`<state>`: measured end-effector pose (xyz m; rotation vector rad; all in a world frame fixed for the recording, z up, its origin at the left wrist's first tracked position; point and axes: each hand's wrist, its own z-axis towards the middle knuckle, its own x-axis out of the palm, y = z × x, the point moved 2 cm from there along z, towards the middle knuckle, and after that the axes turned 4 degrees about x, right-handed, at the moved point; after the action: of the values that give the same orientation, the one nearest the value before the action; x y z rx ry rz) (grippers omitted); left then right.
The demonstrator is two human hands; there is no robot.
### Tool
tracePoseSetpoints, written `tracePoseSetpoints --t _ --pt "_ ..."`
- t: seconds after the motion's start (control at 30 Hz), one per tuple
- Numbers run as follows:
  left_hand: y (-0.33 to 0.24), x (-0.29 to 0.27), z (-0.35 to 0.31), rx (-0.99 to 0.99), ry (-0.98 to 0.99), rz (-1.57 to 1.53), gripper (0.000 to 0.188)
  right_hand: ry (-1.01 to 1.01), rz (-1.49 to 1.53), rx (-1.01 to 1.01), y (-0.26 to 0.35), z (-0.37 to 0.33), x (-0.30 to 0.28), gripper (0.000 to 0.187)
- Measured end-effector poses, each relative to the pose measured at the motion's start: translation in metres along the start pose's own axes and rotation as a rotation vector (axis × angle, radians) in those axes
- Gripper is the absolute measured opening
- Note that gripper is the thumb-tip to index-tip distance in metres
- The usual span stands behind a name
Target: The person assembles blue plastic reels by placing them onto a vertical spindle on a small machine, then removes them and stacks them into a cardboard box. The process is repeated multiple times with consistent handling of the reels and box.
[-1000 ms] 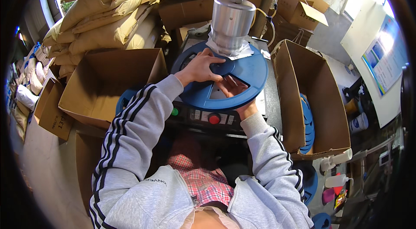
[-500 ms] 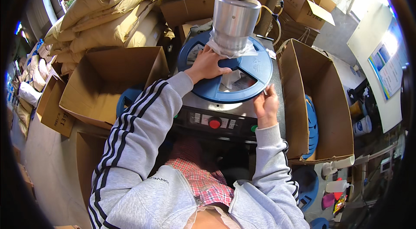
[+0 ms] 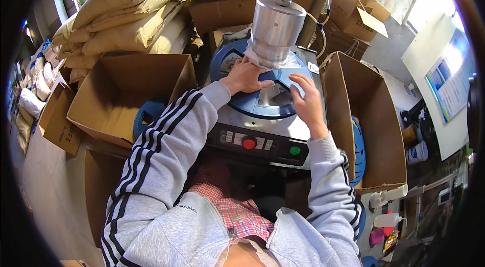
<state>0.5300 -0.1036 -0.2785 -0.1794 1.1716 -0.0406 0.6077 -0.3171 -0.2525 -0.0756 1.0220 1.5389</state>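
blue reel (image 3: 252,108) at frame centre, seated flat on machine bed under steel press head (image 3: 277,27) | left hand (image 3: 245,77) flat on reel, fingers spread | right hand (image 3: 305,98) touching reel rim, fingers loosely together | pressing apparently not begun | finished reels in right box (image 3: 376,130)

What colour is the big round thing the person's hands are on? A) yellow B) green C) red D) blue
D: both the left hand and the right hand rest on a blue reel lying flat under the silver machine cylinder.
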Motion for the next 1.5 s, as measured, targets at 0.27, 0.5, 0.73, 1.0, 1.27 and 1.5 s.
tracePoseSetpoints --t 0.27,0.5,0.73,1.0,1.27,1.5 --pt "0.018 -0.022 -0.018 0.011 0.108 -0.003 0.048 0.365 -0.443 -0.201 -0.028 0.025 0.043 0.039" --pt "0.027 -0.021 -0.026 0.095 -0.025 0.074 0.040 0.207 -0.266 -0.202 -0.037 0.023 0.038 0.037" --pt "0.068 -0.030 -0.183 -0.266 -0.421 -0.408 0.069 -0.162 0.217 0.362 -0.057 -0.110 -0.045 0.055" --pt "0.057 0.010 -0.253 -0.442 -0.205 -0.622 0.102 -0.064 0.206 0.520 -0.069 -0.188 -0.009 0.072" --pt "0.055 -0.059 -0.250 -0.388 -0.578 -0.675 0.065 -0.121 0.210 0.489 -0.072 -0.207 -0.021 0.066" --pt "0.259 -0.012 -0.290 -0.641 -0.157 -0.057 0.069 -0.141 0.229 0.572 -0.061 -0.234 -0.032 0.050"
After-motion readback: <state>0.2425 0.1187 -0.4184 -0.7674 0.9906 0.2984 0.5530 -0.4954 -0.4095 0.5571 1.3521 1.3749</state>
